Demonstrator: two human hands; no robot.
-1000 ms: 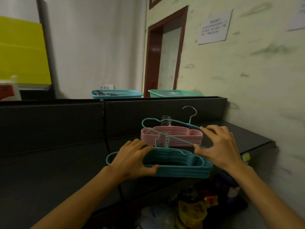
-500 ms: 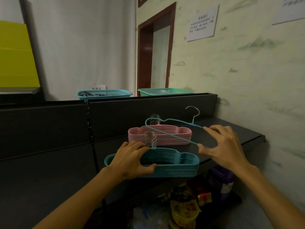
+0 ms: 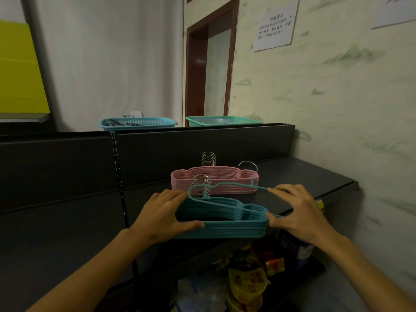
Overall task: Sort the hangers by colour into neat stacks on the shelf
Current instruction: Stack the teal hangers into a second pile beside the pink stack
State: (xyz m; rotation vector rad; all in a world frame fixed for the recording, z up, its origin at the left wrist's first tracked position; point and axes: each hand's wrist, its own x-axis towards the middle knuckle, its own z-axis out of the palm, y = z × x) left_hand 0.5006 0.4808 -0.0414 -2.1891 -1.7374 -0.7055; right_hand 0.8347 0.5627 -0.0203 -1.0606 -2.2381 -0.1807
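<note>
A dark shelf (image 3: 304,174) runs along a pale wall. The blue stack (image 3: 222,219) overhangs its front edge, gripped by the left hand (image 3: 162,216). The right hand (image 3: 297,212) pinches a loose blue hanger (image 3: 227,186), tilted above. Its hook (image 3: 248,165) lies over the pink stack (image 3: 215,180) and could snag there; a shove might tip the blue stack off.

Matt teal plastic hangers (image 3: 221,224), matt pink plastic hangers (image 3: 215,180), shiny metal hooks (image 3: 208,158), matt dark shelf (image 3: 304,174)

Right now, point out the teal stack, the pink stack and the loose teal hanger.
teal stack (image 3: 225,230), head view, front edge.
pink stack (image 3: 225,176), head view, top rim.
loose teal hanger (image 3: 234,185), head view, upper wire.
</note>
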